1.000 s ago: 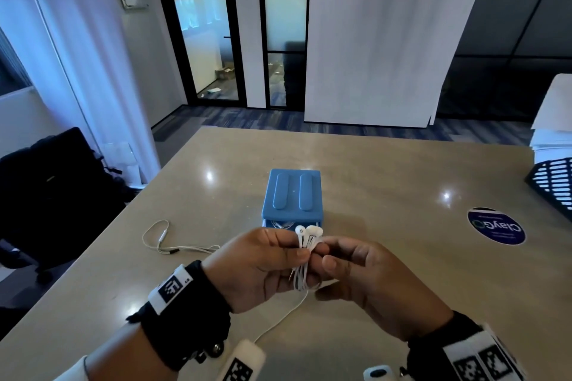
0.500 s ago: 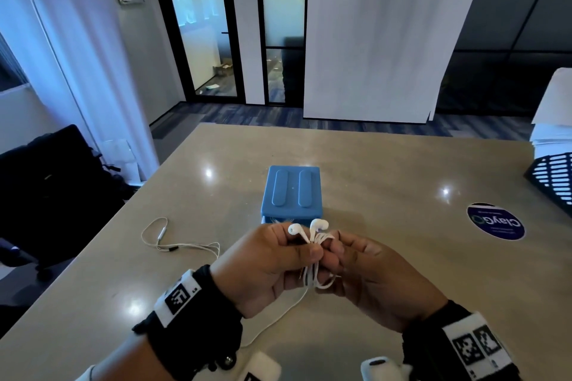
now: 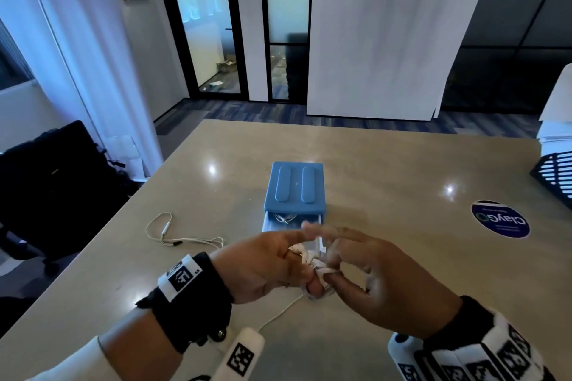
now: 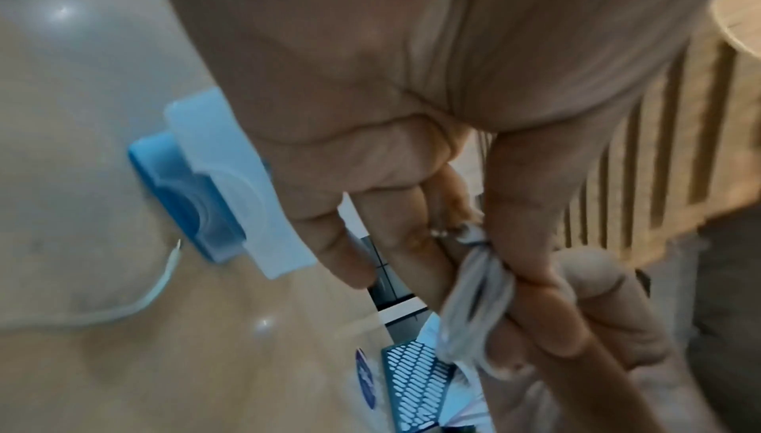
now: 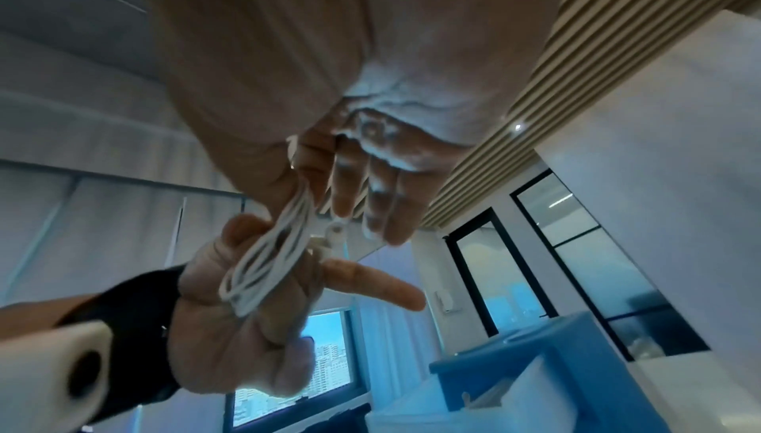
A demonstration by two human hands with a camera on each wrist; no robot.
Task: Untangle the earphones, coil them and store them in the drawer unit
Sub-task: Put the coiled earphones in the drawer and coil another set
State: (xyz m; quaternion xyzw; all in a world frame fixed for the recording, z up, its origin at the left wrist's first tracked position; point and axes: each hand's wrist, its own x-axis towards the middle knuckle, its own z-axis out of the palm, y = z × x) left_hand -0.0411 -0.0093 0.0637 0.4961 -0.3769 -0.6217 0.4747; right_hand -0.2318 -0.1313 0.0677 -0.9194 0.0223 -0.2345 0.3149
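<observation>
A coiled bundle of white earphones (image 3: 312,267) hangs between both hands just above the table, in front of the blue drawer unit (image 3: 294,187). My left hand (image 3: 298,263) pinches the coil (image 5: 267,264) with thumb and fingers, its index finger stretched out. My right hand (image 3: 332,266) pinches the bundle (image 4: 477,306) from the other side, its other fingers spread. A loose tail of cable (image 3: 278,315) trails down to the table. The unit's pale top drawer (image 3: 291,224) is pulled out, with another white cable lying inside.
A second white earphone cable (image 3: 173,235) lies on the beige table (image 3: 387,164) to the left. A round dark sticker (image 3: 500,219) and a black perforated tray (image 3: 554,173) are at the right. A black chair (image 3: 52,182) stands off the table's left edge.
Both hands have dropped lower and nearer, uncovering the open drawer. The earbuds that stood above the fingers are now folded into the bundle, and the left index finger has straightened.
</observation>
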